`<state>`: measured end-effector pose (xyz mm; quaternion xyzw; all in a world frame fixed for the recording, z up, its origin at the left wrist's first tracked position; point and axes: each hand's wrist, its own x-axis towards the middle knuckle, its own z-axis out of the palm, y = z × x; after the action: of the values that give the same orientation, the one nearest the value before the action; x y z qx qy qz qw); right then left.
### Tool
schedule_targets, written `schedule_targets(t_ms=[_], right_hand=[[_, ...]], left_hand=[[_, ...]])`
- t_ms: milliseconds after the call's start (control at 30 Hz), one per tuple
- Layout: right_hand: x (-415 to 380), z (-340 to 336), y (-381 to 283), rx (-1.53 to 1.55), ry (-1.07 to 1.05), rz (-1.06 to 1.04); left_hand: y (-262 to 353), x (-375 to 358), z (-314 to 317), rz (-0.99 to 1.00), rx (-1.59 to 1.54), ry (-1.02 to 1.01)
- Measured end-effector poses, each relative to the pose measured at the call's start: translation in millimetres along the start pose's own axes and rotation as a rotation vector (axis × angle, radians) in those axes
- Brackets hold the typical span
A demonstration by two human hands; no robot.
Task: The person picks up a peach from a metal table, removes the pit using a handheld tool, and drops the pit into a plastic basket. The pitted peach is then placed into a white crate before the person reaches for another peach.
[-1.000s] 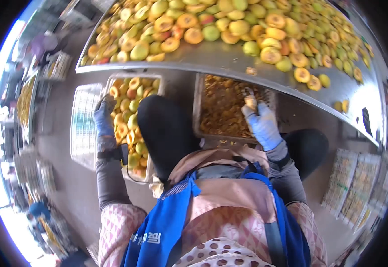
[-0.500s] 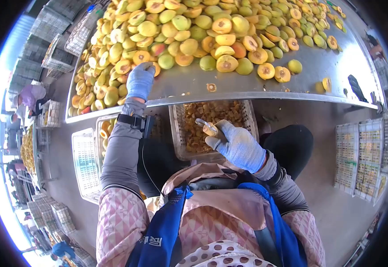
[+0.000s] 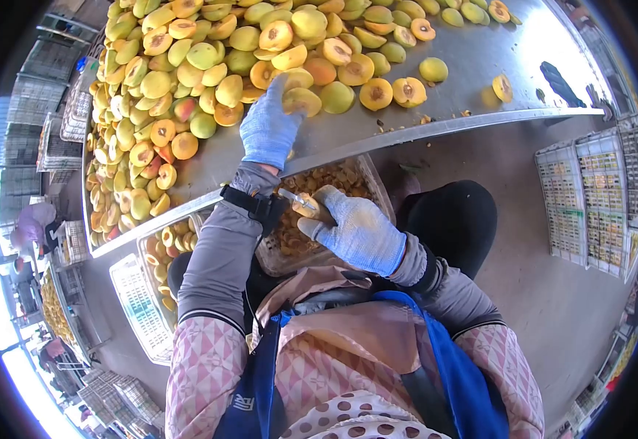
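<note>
My left hand (image 3: 269, 130), in a blue glove, reaches over the near edge of the fruit pile. Its fingers and thumb are apart around a yellow-green peach half (image 3: 302, 102), touching it or nearly so; a firm grip does not show. My right hand (image 3: 359, 228), gloved in blue with a stained palm side, is closed on a pitting tool (image 3: 306, 205) with a wooden handle and a thin metal end. That tool is above a crate of brown peach scraps (image 3: 289, 238), below the table edge. Many halved peaches (image 3: 187, 66) are heaped on the metal table (image 3: 454, 110).
A white crate of peach halves (image 3: 156, 267) is at the left below the table, beside another white crate (image 3: 134, 307). Stacked crates (image 3: 586, 201) stand on the right. A dark object (image 3: 560, 84) lies at the table's right. Another person (image 3: 34, 223) is far left.
My left hand has moved right along the pile to another peach half. My right hand has shifted slightly left with the pitting tool. The camera view has turned.
</note>
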<state>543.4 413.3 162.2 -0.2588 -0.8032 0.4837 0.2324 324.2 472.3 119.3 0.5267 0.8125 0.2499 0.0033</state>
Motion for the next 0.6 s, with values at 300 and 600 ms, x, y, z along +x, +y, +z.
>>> schedule_targets(t_ms=[300, 600], right_hand=[[10, -15, 6, 0.050, 0.282, 0.044], [50, 5, 54, -0.065, 0.695, -0.055]], left_hand=[[-24, -10, -21, -0.312, -0.836, -0.124], [-17, -29, 1, -0.135, -0.326, -0.404]])
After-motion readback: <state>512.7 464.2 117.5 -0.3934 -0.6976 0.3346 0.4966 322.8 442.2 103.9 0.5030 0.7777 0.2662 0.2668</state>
